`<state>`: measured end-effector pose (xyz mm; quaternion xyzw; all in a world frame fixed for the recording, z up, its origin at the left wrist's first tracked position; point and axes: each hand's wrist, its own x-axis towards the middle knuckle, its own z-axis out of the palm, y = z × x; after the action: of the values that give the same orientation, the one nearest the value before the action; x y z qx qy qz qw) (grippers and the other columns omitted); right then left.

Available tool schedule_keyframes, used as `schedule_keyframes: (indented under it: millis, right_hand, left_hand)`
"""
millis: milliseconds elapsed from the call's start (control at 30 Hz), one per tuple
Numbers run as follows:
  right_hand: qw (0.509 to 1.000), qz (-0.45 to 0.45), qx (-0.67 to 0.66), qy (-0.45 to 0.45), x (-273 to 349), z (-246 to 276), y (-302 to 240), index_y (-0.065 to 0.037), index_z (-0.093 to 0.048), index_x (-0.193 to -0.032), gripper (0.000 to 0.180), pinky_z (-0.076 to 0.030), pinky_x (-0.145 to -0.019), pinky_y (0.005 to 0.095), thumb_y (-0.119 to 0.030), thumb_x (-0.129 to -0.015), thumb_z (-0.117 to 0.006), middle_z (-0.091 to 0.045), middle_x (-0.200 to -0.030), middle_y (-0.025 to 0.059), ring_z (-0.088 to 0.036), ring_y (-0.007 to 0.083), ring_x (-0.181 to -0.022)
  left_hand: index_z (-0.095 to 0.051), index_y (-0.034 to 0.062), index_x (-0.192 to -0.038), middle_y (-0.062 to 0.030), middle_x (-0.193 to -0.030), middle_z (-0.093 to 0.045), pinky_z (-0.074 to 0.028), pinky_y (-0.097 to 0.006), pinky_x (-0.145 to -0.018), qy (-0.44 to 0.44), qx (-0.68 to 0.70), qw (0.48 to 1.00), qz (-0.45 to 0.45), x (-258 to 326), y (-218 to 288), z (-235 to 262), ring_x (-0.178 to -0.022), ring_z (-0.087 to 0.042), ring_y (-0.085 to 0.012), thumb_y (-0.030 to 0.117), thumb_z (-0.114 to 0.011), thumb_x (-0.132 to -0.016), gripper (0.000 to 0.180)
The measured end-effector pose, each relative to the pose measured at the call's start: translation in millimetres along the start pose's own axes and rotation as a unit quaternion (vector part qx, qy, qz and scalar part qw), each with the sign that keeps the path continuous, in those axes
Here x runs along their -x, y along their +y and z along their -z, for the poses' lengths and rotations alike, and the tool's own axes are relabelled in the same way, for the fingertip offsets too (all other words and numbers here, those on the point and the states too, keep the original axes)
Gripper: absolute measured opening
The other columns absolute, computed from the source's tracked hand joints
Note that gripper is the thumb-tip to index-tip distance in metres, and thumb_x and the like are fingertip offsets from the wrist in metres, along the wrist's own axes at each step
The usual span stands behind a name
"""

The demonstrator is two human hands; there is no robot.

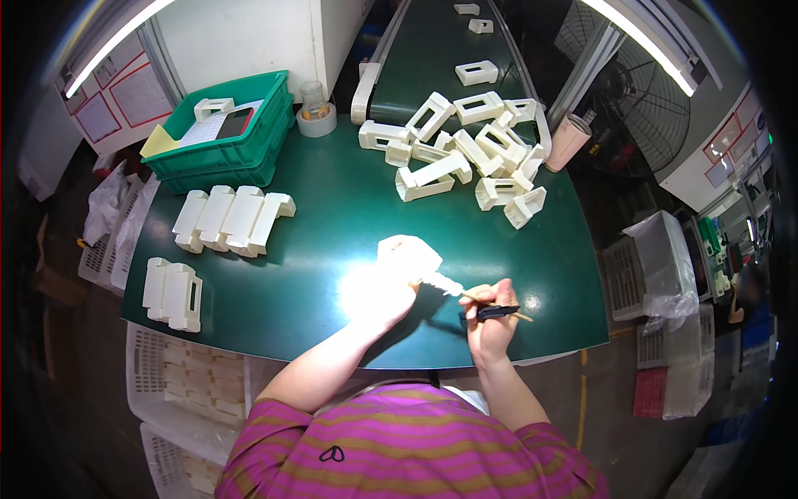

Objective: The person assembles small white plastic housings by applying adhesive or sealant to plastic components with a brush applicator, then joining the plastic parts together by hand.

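Note:
My left hand is closed on a white plastic housing, held above the green work table; strong glare washes out its details and part of my fingers. To its right, my right hand grips a thin wooden stick, pointed toward the housing. A ragged white piece lies between the stick's tip and the housing; whether it is attached to either I cannot tell. Also in my right hand is a slim black tool, lying across the fingers; its kind is unclear.
Loose white housings pile up before a conveyor belt carrying several more. Rows of housings lie at the left, below stacked green crates. A clear jar sits in a white ring. Perforated baskets stand below the table.

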<state>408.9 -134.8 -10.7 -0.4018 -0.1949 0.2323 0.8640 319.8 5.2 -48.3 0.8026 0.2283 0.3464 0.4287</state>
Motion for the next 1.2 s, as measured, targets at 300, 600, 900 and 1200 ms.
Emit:
schedule_keyframes:
  millis: [300, 600, 900, 1200]
  right_hand:
    - [0.977, -0.141, 0.065, -0.146, 11.3, -3.6, 10.0, -0.005, -0.047, -0.070, 0.032, -0.037, -0.042, 0.0216, -0.025, -0.094, -0.042, -0.060, -0.064, 0.0168, -0.050, 0.0147, -0.045]
    - [0.987, -0.147, -0.044, 0.053, -44.5, 15.4, -1.3, -0.005, -0.052, -0.067, 0.038, -0.033, -0.038, 0.0217, -0.030, -0.094, -0.042, -0.057, -0.061, 0.0173, -0.047, 0.0149, -0.041]
    - [0.969, -0.177, -0.159, -0.070, -31.9, 13.5, -3.5, -0.007, -0.049, -0.066, 0.038, -0.035, -0.038, 0.0234, -0.031, -0.095, -0.039, -0.052, -0.055, 0.0133, -0.049, 0.0174, -0.043]
    - [0.989, -0.149, -0.014, -0.018, -43.3, 21.9, -20.5, -0.006, -0.047, -0.064, 0.037, -0.034, -0.036, 0.0227, -0.026, -0.094, -0.043, -0.052, -0.054, 0.0142, -0.048, 0.0164, -0.042]
  left_hand:
    - [-0.055, 0.0046, -0.101, -0.0138, -0.089, -0.061, -0.048, -0.033, -0.069, -0.158, -0.235, 0.958, 0.035, 0.0, 5.2, 3.3, -0.082, -0.061, -0.0277, 0.016, -0.058, -0.076, 0.028]
    - [-0.060, 0.0080, -0.095, -0.0117, -0.081, -0.063, -0.049, -0.033, -0.065, -0.074, -0.133, 0.987, 0.046, 5.8, -9.5, 3.3, -0.074, -0.062, -0.0278, 0.024, -0.058, -0.076, 0.025]
    - [-0.064, 0.0084, -0.086, -0.0116, -0.074, -0.063, -0.048, -0.037, -0.060, -0.033, -0.145, 0.988, 0.034, -0.2, -23.1, 1.1, -0.066, -0.061, -0.0280, 0.033, -0.057, -0.075, 0.028]
    - [-0.062, 0.0081, -0.083, -0.0123, -0.074, -0.062, -0.048, -0.035, -0.057, -0.044, -0.099, 0.994, 0.032, -4.5, 26.5, 14.2, -0.065, -0.061, -0.0290, 0.026, -0.061, -0.074, 0.020]
